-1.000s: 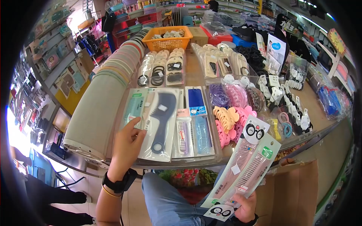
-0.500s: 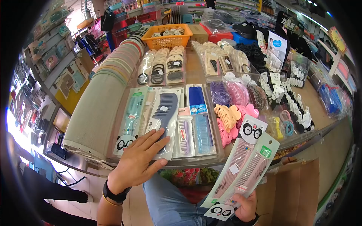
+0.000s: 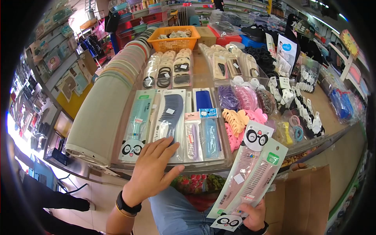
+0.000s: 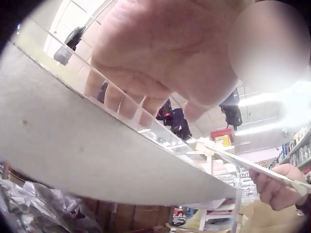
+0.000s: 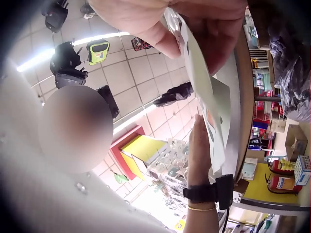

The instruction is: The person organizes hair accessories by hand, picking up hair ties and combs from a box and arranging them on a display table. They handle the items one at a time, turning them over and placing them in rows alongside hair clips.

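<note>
In the head view the left hand (image 3: 154, 167), fingers spread and nearly straight, lies over the lower end of a packaged blue-grey comb (image 3: 170, 113) in a clear tray. Left of that comb lies a green comb pack (image 3: 139, 121) with a panda face at its bottom. A purple comb pack (image 3: 192, 137) and a light blue comb pack (image 3: 211, 137) are on its right. The right hand (image 3: 253, 215) pinches two pink comb packs (image 3: 244, 172) by their lower ends, off the tray's front right. The left wrist view shows the left palm (image 4: 165, 53) beside the tray's clear wall.
A roll of headbands (image 3: 98, 113) flanks the tray on the left. Behind stand hair-tie cards (image 3: 164, 74) and an orange basket (image 3: 174, 44). Claw clips (image 3: 235, 121) sit on the right, near black hair accessories (image 3: 288, 96). An open cardboard box (image 3: 309, 199) is below right.
The left hand has moved from the green comb pack to the blue-grey comb, its fingers now spread. The green pack lies lower, its panda face uncovered. The right hand's packs have shifted slightly left.
</note>
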Available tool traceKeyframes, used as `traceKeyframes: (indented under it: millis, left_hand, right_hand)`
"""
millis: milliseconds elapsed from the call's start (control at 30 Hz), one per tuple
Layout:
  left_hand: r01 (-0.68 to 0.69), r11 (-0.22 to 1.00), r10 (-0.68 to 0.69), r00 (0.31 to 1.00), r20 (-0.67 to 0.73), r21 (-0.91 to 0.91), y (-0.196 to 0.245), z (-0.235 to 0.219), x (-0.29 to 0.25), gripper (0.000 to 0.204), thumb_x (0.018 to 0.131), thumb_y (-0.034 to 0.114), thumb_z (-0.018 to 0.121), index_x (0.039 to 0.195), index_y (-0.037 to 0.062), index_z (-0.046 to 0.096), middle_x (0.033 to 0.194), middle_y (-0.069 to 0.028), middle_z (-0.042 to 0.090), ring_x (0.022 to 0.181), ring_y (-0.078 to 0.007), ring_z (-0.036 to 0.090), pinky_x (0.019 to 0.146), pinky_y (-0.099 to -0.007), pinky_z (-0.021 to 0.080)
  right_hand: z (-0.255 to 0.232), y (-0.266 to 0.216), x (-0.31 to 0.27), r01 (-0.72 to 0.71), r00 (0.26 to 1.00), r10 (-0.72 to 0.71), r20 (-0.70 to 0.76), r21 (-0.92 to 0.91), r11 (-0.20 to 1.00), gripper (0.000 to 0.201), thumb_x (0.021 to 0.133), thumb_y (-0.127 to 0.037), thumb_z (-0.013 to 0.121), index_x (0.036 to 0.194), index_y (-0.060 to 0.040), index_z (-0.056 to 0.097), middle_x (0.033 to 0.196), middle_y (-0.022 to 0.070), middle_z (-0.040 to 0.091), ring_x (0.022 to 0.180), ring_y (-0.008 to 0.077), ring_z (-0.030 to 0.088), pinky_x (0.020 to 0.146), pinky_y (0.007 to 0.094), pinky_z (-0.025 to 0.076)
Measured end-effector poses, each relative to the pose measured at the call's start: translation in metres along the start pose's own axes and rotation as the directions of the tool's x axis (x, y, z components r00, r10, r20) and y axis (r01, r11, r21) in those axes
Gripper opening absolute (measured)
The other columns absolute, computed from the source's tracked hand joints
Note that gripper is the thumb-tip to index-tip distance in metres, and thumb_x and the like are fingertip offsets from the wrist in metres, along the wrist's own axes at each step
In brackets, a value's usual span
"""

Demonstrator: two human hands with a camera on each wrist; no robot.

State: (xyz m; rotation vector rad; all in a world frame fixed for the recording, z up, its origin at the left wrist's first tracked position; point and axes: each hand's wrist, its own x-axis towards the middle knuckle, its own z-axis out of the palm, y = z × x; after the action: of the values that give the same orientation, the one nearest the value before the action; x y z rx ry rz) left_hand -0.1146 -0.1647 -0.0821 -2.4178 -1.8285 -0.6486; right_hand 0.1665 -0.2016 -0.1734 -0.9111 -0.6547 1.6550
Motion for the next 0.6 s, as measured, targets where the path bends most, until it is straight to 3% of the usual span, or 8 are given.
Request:
traceKeyframes:
  millis: [33, 133, 200, 267, 333, 367, 500, 600]
  left_hand:
    - [0.004, 0.998, -0.009, 0.995, -0.098, -0.059, 0.004, 0.000, -0.002, 0.044, 0.076, 0.027, 0.063, 0.109, -0.0005, 0.053, 0.116, -0.0190, 0.050, 0.108, -0.0354, 0.047, 0.089, -0.0421, 0.037]
    - [-0.042, 0.965, -0.008, 0.982, -0.188, -0.259, 0.022, 0.003, -0.014, 0.037, 0.072, 0.018, 0.066, 0.102, -0.0003, 0.056, 0.106, -0.0157, 0.056, 0.100, -0.0333, 0.051, 0.087, -0.0406, 0.038]
    - [-0.085, 0.945, 0.022, 0.980, -0.196, -0.316, 0.036, 0.012, -0.022, 0.034, 0.071, 0.017, 0.068, 0.098, 0.0000, 0.056, 0.096, -0.0129, 0.059, 0.086, -0.0283, 0.056, 0.078, -0.0365, 0.045]
    - [0.051, 0.690, -0.056, 0.998, 0.017, -0.722, 0.051, 0.028, -0.034, 0.034, 0.073, 0.015, 0.070, 0.099, -0.0004, 0.056, 0.088, -0.0110, 0.061, 0.075, -0.0218, 0.060, 0.068, -0.0312, 0.049]
    - [0.102, 0.522, -0.011, 0.994, 0.113, -0.847, 0.061, 0.043, -0.040, 0.035, 0.075, 0.012, 0.069, 0.103, -0.0009, 0.053, 0.084, -0.0105, 0.063, 0.069, -0.0163, 0.061, 0.060, -0.0271, 0.050]
    - [0.253, 0.443, -0.017, 0.962, 0.274, -0.860, 0.065, 0.042, -0.045, 0.035, 0.076, 0.004, 0.066, 0.106, -0.0037, 0.049, 0.090, -0.0129, 0.063, 0.079, -0.0160, 0.062, 0.073, -0.0276, 0.048]
    - [0.344, 0.377, -0.018, 0.931, 0.365, -0.860, 0.071, 0.052, -0.053, 0.035, 0.078, 0.000, 0.064, 0.107, -0.0039, 0.045, 0.088, -0.0118, 0.064, 0.082, -0.0153, 0.063, 0.072, -0.0273, 0.048]
    - [0.271, 0.329, -0.039, 0.961, 0.273, -0.905, 0.072, 0.055, -0.057, 0.033, 0.079, -0.003, 0.061, 0.106, -0.0034, 0.043, 0.085, -0.0112, 0.065, 0.083, -0.0152, 0.063, 0.072, -0.0270, 0.048]
  right_hand:
    - [-0.001, 0.002, 0.000, 0.029, 1.000, -0.029, 0.005, -0.010, 1.000, 0.047, 0.067, 0.005, 0.056, 0.113, 0.0035, 0.045, 0.103, 0.0137, 0.058, 0.088, 0.0230, 0.060, 0.078, 0.0344, 0.048]
    - [-0.003, 0.004, -0.001, 0.033, 0.999, -0.033, 0.015, -0.042, 0.999, 0.046, 0.067, 0.005, 0.057, 0.112, 0.0036, 0.047, 0.103, 0.0129, 0.059, 0.087, 0.0225, 0.060, 0.078, 0.0340, 0.048]
    - [-0.001, 0.003, -0.002, 0.012, 1.000, -0.011, 0.016, -0.069, 0.998, 0.046, 0.067, 0.005, 0.057, 0.111, 0.0038, 0.048, 0.102, 0.0125, 0.059, 0.087, 0.0223, 0.060, 0.078, 0.0342, 0.048]
    - [0.005, 0.000, -0.003, -0.050, 0.998, 0.051, 0.038, -0.035, 0.998, 0.045, 0.066, 0.005, 0.058, 0.110, 0.0047, 0.049, 0.102, 0.0126, 0.060, 0.088, 0.0225, 0.060, 0.079, 0.0344, 0.048]
    - [0.002, 0.000, -0.002, -0.043, 0.996, 0.048, 0.074, -0.074, 0.996, 0.045, 0.066, 0.004, 0.058, 0.110, 0.0052, 0.049, 0.102, 0.0130, 0.060, 0.089, 0.0225, 0.060, 0.079, 0.0343, 0.049]
    - [0.001, 0.000, -0.002, -0.038, 0.992, 0.050, 0.114, -0.111, 0.993, 0.045, 0.067, 0.004, 0.058, 0.111, 0.0056, 0.050, 0.102, 0.0135, 0.061, 0.089, 0.0225, 0.061, 0.078, 0.0341, 0.049]
    - [0.001, 0.000, -0.002, -0.046, 0.990, 0.058, 0.131, -0.091, 0.995, 0.046, 0.067, 0.003, 0.059, 0.112, 0.0060, 0.049, 0.102, 0.0140, 0.061, 0.089, 0.0217, 0.061, 0.077, 0.0337, 0.050]
    - [0.000, 0.000, -0.001, -0.073, 0.982, 0.093, 0.166, -0.126, 0.989, 0.048, 0.067, 0.004, 0.059, 0.113, 0.0057, 0.049, 0.104, 0.0144, 0.060, 0.090, 0.0211, 0.061, 0.077, 0.0340, 0.050]
